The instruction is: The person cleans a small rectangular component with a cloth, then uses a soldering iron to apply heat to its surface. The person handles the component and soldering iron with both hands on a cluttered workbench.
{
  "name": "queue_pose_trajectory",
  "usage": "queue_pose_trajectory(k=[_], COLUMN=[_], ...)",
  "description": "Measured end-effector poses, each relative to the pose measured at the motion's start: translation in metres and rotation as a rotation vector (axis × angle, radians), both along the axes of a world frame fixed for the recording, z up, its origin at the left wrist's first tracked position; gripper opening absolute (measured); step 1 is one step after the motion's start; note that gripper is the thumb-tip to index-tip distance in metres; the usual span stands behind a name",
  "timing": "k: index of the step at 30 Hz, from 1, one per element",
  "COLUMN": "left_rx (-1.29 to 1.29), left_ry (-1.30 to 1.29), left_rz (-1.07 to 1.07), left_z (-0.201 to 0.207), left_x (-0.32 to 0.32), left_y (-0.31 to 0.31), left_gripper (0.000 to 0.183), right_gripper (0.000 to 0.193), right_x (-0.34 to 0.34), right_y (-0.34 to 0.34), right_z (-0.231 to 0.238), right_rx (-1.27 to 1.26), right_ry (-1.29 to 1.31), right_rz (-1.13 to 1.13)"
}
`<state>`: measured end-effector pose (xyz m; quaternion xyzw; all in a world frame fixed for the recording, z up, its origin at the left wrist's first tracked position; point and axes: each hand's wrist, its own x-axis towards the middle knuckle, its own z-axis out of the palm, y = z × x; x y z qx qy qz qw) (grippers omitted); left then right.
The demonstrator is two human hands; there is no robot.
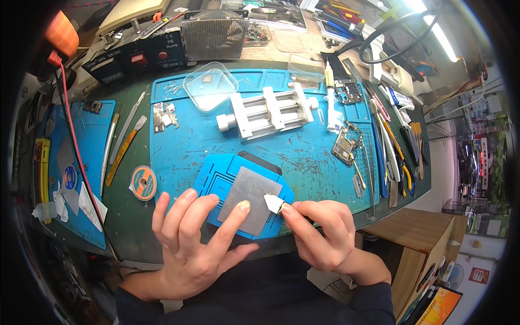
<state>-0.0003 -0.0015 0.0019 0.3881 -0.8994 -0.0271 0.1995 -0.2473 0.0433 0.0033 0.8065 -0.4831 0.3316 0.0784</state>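
Observation:
A flat grey metal plate (249, 189) rests tilted on a blue rubber-like pad (203, 184) at the near edge of the bench. My left hand (195, 254) has its fingers spread, and its index fingertip touches the plate's surface. Opposite it, my right hand (327, 238) pinches a small white piece with a pointed end (274, 203) between thumb and index finger. That piece lies over the plate's right edge; its material is not clear. The far right of the pad is partly covered by the plate and my fingers.
Beyond the pad, a silver clamp fixture (271, 114) and a clear plastic box (208, 89) stand on a blue work mat (184, 143). A wire spool (143, 182) sits left. Circuit boards (344, 146), a syringe (330, 89) and several hand tools (398, 157) lie right.

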Motion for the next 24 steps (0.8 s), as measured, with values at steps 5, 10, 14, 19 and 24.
queue_pose_trajectory(k=[5,10,14,19,24], left_rx=[-0.008,0.0,0.0,-0.002,0.004], left_ry=[-0.005,-0.011,-0.004,-0.006,-0.006], left_rz=[-0.002,0.004,-0.001,0.003,0.001], left_z=[0.0,0.001,0.001,0.0,0.001], left_x=[0.0,0.0,0.0,0.0,0.0], left_y=[0.0,0.0,0.0,0.0,0.001], left_gripper=[0.067,0.066,0.065,0.065,0.065], right_gripper=[0.042,0.043,0.044,0.044,0.044], right_x=[0.001,-0.001,0.002,0.0,0.002], right_y=[0.002,-0.002,-0.002,-0.006,-0.004], right_z=[-0.003,0.003,0.002,0.007,0.009], right_rx=[0.02,0.015,0.031,0.02,0.05], right_ry=[-0.045,-0.017,-0.014,-0.012,-0.011], right_rz=[0.034,0.01,0.014,0.012,0.034])
